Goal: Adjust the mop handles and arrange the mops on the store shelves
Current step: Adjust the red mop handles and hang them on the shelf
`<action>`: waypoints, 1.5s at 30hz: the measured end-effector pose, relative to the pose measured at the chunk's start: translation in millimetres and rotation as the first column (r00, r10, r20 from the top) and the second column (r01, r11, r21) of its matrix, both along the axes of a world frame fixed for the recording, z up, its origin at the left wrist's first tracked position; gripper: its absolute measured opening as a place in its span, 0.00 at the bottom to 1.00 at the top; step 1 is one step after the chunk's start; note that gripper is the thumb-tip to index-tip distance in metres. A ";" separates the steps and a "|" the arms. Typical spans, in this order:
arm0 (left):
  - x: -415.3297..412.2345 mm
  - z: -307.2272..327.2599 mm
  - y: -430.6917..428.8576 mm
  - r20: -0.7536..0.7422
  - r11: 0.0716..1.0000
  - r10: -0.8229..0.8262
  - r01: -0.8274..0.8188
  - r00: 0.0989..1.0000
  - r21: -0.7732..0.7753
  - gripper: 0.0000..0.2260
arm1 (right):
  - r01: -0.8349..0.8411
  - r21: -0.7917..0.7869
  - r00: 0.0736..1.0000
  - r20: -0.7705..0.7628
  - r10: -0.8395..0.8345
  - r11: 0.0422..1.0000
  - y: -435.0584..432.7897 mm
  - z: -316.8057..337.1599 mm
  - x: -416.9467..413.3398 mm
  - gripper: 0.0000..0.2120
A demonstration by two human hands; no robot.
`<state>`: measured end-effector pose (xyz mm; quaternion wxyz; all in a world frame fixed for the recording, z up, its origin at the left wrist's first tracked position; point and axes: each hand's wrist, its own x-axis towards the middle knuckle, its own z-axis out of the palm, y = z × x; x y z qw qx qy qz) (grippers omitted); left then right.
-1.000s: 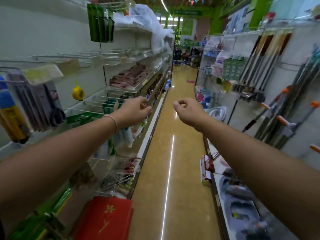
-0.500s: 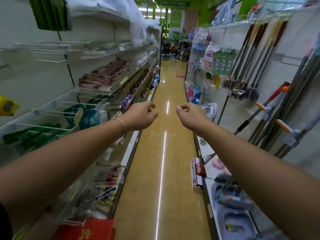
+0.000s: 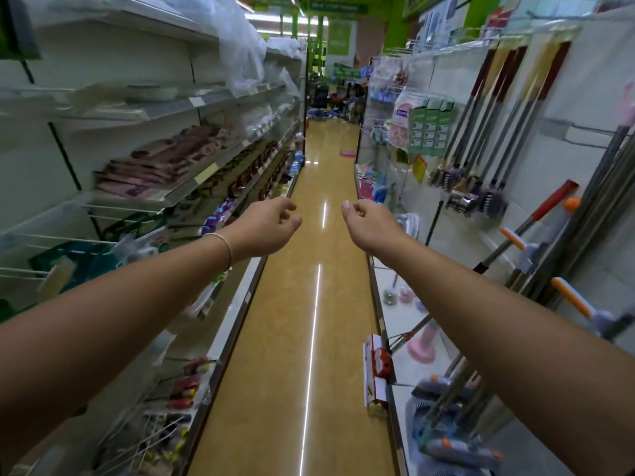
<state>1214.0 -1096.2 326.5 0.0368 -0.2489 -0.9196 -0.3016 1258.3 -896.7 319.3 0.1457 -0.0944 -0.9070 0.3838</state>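
Note:
Both my arms stretch forward over the aisle. My left hand holds nothing, its fingers loosely curled and apart. My right hand is also empty, with its fingers curled in towards the palm. Several mops with grey handles and orange grips lean against the right-hand shelf wall. A red-handled mop slants among them. A flat mop head in red and white packaging rests at the shelf's lower edge. Grey and blue mop heads lie on the bottom shelf at lower right. Neither hand touches a mop.
Brushes with long handles hang higher on the right wall. The left shelves carry packaged goods and wire hooks. A shiny tan floor runs between both shelf rows to a cluttered far end.
The view has shifted forward and right along the aisle; the yellow tape measure and red bag on the left have left the frame. Both hands stay empty, the left one's fingers slightly more spread.

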 end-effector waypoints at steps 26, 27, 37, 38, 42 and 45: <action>-300.1 29.8 71.9 -0.060 0.943 -0.334 0.333 0.941 -0.026 0.19 | 0.389 0.063 0.918 -0.106 -0.382 0.919 52.4 23.1 -242.3 0.19; -306.2 29.1 74.6 -0.066 0.938 -0.347 0.347 0.935 -0.024 0.19 | 0.408 0.076 0.911 -0.105 -0.399 0.910 54.9 21.0 -247.8 0.17; -356.7 3.1 100.7 0.009 0.905 -0.424 0.424 0.905 0.028 0.20 | 0.467 0.092 0.884 -0.076 -0.461 0.880 69.3 4.6 -293.5 0.20; -361.0 1.9 103.2 0.014 0.903 -0.428 0.428 0.904 0.028 0.20 | 0.465 0.089 0.885 -0.070 -0.460 0.881 72.1 2.6 -297.3 0.20; -381.4 -4.2 116.6 0.024 0.902 -0.432 0.432 0.901 0.011 0.20 | 0.456 0.053 0.890 -0.039 -0.454 0.888 87.4 -4.4 -314.4 0.20; -400.0 -9.7 132.3 0.023 0.902 -0.431 0.432 0.902 -0.004 0.20 | 0.459 0.038 0.888 -0.031 -0.458 0.888 103.8 -10.2 -333.3 0.20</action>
